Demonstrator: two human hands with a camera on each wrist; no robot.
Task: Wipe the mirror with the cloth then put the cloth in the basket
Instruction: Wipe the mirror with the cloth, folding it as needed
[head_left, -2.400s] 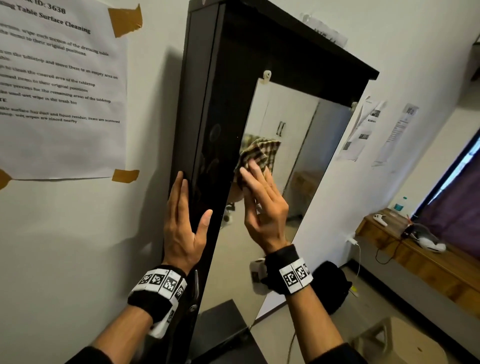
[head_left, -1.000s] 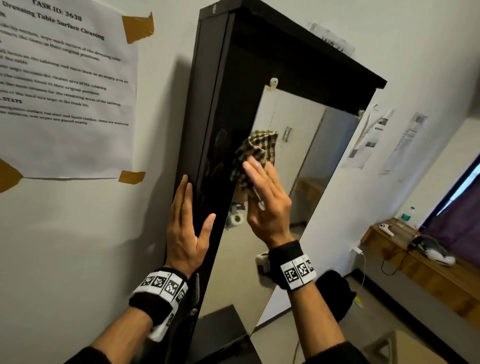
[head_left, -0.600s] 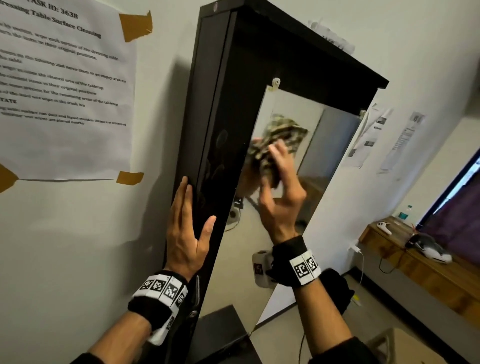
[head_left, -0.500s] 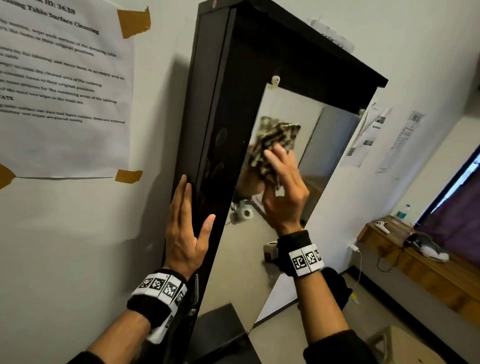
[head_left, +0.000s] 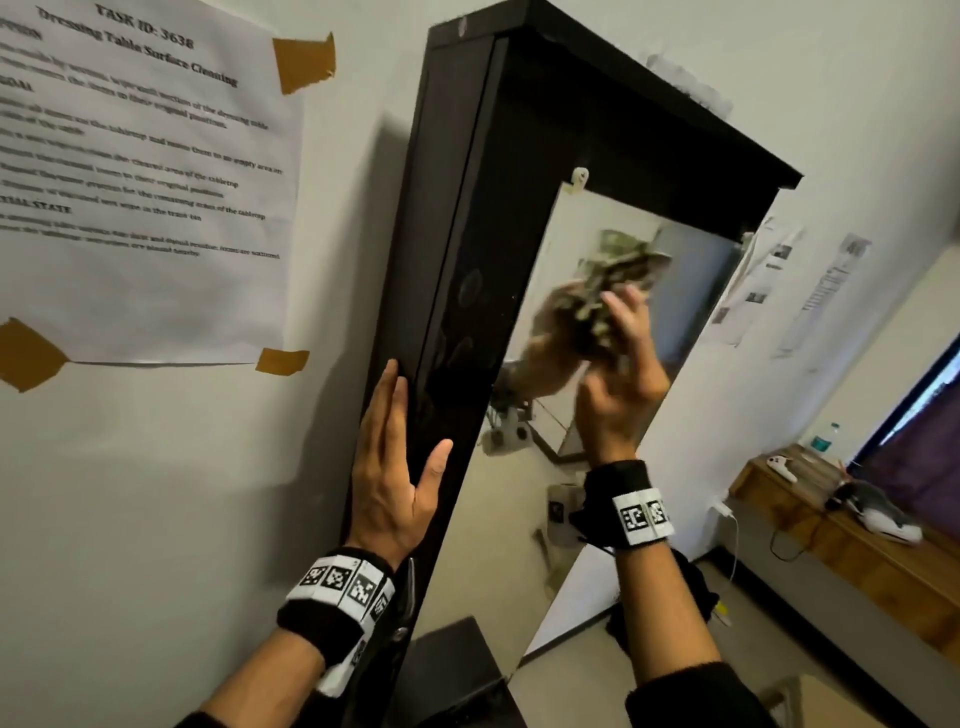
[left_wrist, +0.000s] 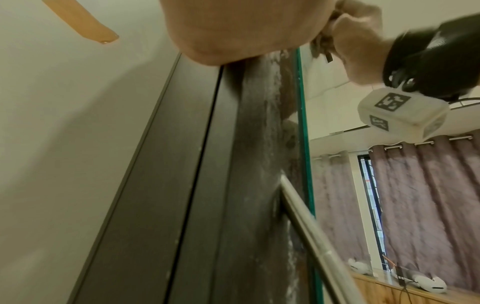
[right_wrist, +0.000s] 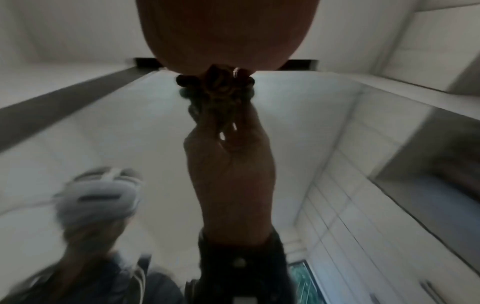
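Sliding rightward and higher across the mirror (head_left: 566, 467) since before: right hand (head_left: 621, 384) gripping the bunched checked cloth (head_left: 618, 291), pressing it to the glass; left hand (head_left: 392, 467) lying flat, fingers straight, on the dark frame (head_left: 452, 260).

Your right hand (head_left: 621, 384) and the cloth (head_left: 618, 280) smear into motion blur at the mirror (head_left: 582, 493), so how the fingers lie on the cloth cannot be told. In your right wrist view the cloth (right_wrist: 215, 88) is a dark clump at 12 o'clock. The printed sheet (head_left: 140, 182) runs off the frame at 9 o'clock, its small text unreadable.
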